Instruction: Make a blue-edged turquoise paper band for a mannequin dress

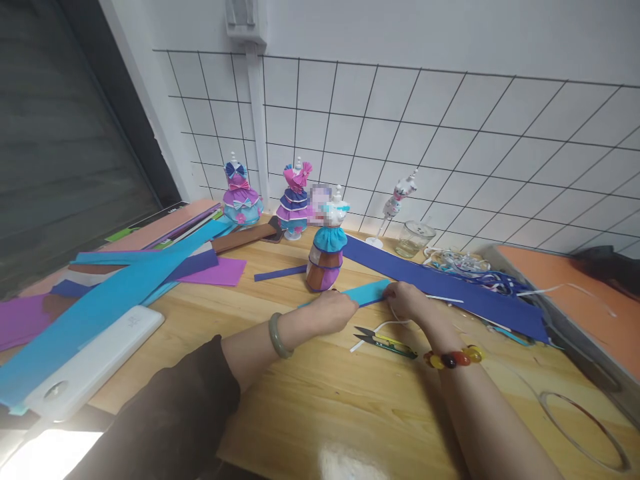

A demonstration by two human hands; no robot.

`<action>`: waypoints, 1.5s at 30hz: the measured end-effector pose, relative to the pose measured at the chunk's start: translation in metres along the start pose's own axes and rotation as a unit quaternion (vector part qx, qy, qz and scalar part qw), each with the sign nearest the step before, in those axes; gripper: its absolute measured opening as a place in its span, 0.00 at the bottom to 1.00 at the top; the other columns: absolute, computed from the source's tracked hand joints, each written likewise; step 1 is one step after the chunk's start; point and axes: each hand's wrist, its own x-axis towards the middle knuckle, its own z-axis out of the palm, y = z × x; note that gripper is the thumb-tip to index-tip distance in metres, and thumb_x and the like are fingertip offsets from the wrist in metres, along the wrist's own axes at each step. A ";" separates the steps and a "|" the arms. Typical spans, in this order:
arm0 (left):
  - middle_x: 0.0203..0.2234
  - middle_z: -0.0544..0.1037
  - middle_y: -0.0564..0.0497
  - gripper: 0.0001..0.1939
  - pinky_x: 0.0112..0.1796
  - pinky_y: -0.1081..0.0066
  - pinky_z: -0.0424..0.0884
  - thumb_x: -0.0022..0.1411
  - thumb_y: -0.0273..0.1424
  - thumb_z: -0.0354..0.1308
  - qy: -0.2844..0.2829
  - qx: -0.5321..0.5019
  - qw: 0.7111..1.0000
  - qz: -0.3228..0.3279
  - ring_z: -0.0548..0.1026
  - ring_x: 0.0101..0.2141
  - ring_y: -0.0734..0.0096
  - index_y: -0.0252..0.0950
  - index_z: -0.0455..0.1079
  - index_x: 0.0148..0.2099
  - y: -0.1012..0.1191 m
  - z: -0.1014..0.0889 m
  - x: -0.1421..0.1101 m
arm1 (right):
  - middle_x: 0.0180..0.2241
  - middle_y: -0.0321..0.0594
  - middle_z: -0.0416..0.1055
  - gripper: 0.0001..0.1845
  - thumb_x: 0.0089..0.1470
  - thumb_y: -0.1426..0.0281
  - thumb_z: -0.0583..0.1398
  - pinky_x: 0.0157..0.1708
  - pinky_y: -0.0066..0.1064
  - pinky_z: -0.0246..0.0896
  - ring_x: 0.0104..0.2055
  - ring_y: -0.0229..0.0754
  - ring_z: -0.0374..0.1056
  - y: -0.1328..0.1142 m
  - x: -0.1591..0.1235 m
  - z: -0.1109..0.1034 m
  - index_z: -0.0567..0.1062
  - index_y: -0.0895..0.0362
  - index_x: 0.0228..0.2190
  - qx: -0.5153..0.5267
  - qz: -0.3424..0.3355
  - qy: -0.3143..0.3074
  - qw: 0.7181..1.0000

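A turquoise strip (367,293) with a dark blue lower edge stretches between my two hands just above the table. My left hand (333,312), with a jade-coloured bangle on its wrist, is closed on the strip's left part. The fingers of my right hand (406,300) pinch its right end; a beaded bracelet circles that wrist. Right behind the strip stands a small mannequin in a tiered dress (327,257) of turquoise, brown and purple. Thread snips (385,343) lie on the table below my right hand, beside thin white cord.
Two dressed mannequins (243,193) stand at the back, with a bare-skirted mannequin (400,197) and a glass jar (414,239) further right. Coloured strips (150,273) and a white power bank (95,363) lie left. A long dark blue strip (450,293) and tangled scraps (463,263) lie right.
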 end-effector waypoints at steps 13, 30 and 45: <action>0.30 0.75 0.45 0.20 0.26 0.70 0.64 0.56 0.20 0.47 -0.031 -0.007 0.999 0.030 0.75 0.30 0.62 0.36 0.68 0.50 0.000 -0.005 -0.004 | 0.26 0.40 0.75 0.13 0.51 0.61 0.59 0.25 0.27 0.53 0.26 0.38 0.67 0.007 0.005 0.008 0.74 0.59 0.28 0.066 -0.022 0.033 0.997; 0.27 0.75 0.46 0.18 0.23 0.71 0.62 0.55 0.20 0.49 -0.038 -0.007 0.999 0.032 0.75 0.28 0.62 0.37 0.68 0.47 0.002 -0.014 -0.009 | 0.27 0.40 0.75 0.11 0.50 0.62 0.59 0.25 0.27 0.54 0.26 0.38 0.66 0.012 0.005 0.012 0.72 0.58 0.27 0.094 -0.045 0.052 0.993; 0.33 0.77 0.44 0.19 0.26 0.69 0.65 0.57 0.22 0.47 -0.063 -0.008 0.998 0.023 0.76 0.33 0.60 0.36 0.67 0.50 0.006 -0.021 -0.010 | 0.25 0.41 0.73 0.13 0.52 0.60 0.56 0.25 0.28 0.53 0.27 0.41 0.66 0.013 0.007 0.019 0.70 0.57 0.26 0.082 -0.073 0.062 0.992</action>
